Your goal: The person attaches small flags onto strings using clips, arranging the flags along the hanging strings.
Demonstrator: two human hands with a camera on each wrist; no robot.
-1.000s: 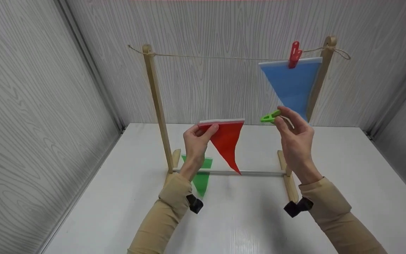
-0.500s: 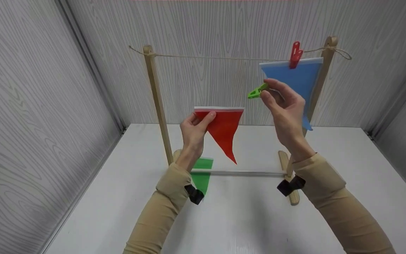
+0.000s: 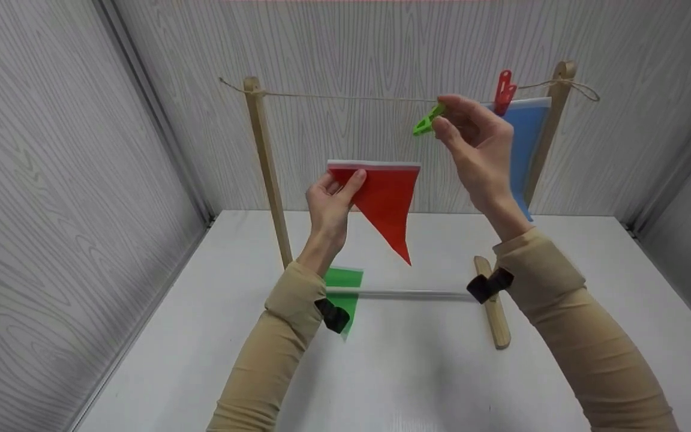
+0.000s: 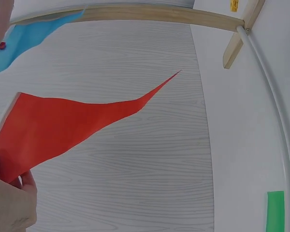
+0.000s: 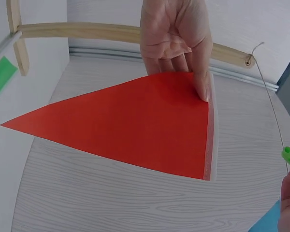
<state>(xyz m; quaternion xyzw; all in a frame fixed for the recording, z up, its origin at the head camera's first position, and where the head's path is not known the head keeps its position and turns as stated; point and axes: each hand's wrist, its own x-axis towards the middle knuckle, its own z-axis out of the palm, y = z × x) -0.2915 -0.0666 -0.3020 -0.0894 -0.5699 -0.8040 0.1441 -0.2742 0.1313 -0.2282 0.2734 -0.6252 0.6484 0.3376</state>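
My left hand [image 3: 332, 204] pinches a red triangular pennant [image 3: 388, 198] near its white-edged top, thumb in front and fingers behind. The pennant's point hangs down, and its top edge is below the string [image 3: 333, 96]. My right hand [image 3: 480, 144] pinches a green clothespin [image 3: 428, 120] between thumb and fingers, just under the string and up to the right of the pennant. In the right wrist view the left thumb [image 5: 201, 82] presses on the pennant by its white strip. A blue pennant [image 3: 525, 156] hangs from a red clothespin [image 3: 504, 93], partly hidden behind my right hand.
The string runs between a left wooden post [image 3: 267, 168] and a right wooden post [image 3: 552, 126]. A white rod [image 3: 411, 294] joins the posts low down. A green pennant [image 3: 345, 278] lies on the white table [image 3: 405, 372] under the rod, partly hidden by my left arm.
Both hands have risen toward the string, the left with the red pennant. My right hand has also moved left with the green clothespin, and now covers part of the blue pennant.
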